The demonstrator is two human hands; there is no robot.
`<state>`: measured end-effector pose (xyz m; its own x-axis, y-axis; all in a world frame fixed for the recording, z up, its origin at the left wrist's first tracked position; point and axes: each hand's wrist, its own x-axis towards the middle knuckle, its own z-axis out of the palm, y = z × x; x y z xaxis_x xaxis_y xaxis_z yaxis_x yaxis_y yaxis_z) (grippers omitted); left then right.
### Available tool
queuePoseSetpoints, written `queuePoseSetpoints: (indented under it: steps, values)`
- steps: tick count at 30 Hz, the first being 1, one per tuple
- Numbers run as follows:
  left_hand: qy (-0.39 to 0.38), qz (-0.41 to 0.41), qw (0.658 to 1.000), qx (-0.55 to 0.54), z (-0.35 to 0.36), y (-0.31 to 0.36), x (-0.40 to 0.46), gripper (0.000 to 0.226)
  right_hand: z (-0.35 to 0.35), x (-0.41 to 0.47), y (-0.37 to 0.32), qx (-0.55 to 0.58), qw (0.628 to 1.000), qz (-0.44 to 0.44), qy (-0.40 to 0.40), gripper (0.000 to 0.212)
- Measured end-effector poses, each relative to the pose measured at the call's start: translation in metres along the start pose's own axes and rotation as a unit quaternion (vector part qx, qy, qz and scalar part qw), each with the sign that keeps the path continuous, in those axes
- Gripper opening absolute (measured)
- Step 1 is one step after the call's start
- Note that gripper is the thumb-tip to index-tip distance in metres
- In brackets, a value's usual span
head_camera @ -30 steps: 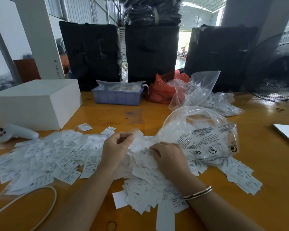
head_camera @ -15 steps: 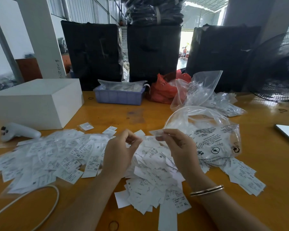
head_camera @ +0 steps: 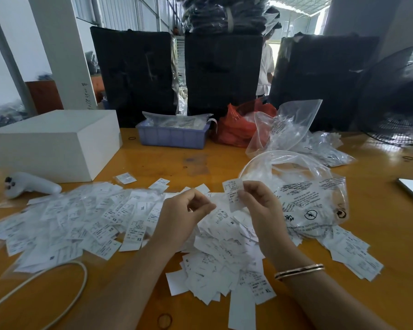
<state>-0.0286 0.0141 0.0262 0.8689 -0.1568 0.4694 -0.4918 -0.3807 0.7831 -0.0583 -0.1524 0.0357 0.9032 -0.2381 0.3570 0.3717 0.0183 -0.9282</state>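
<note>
Label (head_camera: 233,195), white and printed, stands upright just above the heap of labels (head_camera: 219,248), pinched at its right edge by the thumb and fingers of my right grip (head_camera: 261,210). Right of the heap a clear bag (head_camera: 312,198) lies mouth-open on the surface (head_camera: 153,163); beyond the heap a blue tray (head_camera: 172,138) holds clear packets. Over the heap my left grip (head_camera: 184,217) hangs curled; I cannot tell whether it holds anything.
</note>
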Motion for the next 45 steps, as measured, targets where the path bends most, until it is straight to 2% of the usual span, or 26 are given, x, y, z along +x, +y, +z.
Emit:
queuePoseSetpoints:
  steps: [3,9,15,22,24,27,30,35,39,45]
  values:
    - [-0.013,-0.005,1.0,-0.012,0.001,0.0,0.0,0.011,-0.001,0.0,-0.001,0.014,1.0,0.009,-0.001,0.025]
    - [-0.032,-0.005,0.999,-0.017,0.002,0.001,-0.001,0.019,0.0,0.001,-0.003,0.122,0.991,0.058,0.013,0.01]
    - [-0.032,0.003,0.999,-0.014,0.002,0.003,-0.001,0.022,0.004,-0.002,0.001,0.129,0.989,0.067,-0.023,0.008]
    - [-0.033,0.01,0.999,-0.022,0.002,0.001,-0.001,0.016,0.0,0.0,0.002,0.059,0.997,0.03,-0.042,0.018]
    - [-0.032,0.01,0.999,-0.022,0.002,0.0,0.0,0.009,-0.004,0.002,0.003,0.003,0.999,0.012,-0.052,0.015]
    - [-0.034,0.004,0.999,-0.023,0.001,-0.001,-0.001,0.012,-0.008,0.003,0.002,-0.102,0.992,-0.032,-0.067,0.013]
    - [-0.047,-0.015,0.997,-0.054,0.001,-0.001,0.0,0.009,-0.008,0.002,0.0,-0.16,0.982,-0.063,-0.076,0.019]
    - [-0.058,-0.065,0.987,-0.133,0.001,-0.001,0.003,0.007,-0.008,0.004,0.001,-0.195,0.976,-0.078,-0.057,0.032]
    - [-0.066,-0.097,0.98,-0.162,0.001,0.001,0.004,0.003,-0.007,0.003,0.002,-0.202,0.973,-0.089,-0.064,0.041]
    - [-0.068,-0.132,0.97,-0.194,0.001,0.005,0.004,0.01,-0.007,0.001,0.003,-0.199,0.974,-0.093,-0.06,0.048]
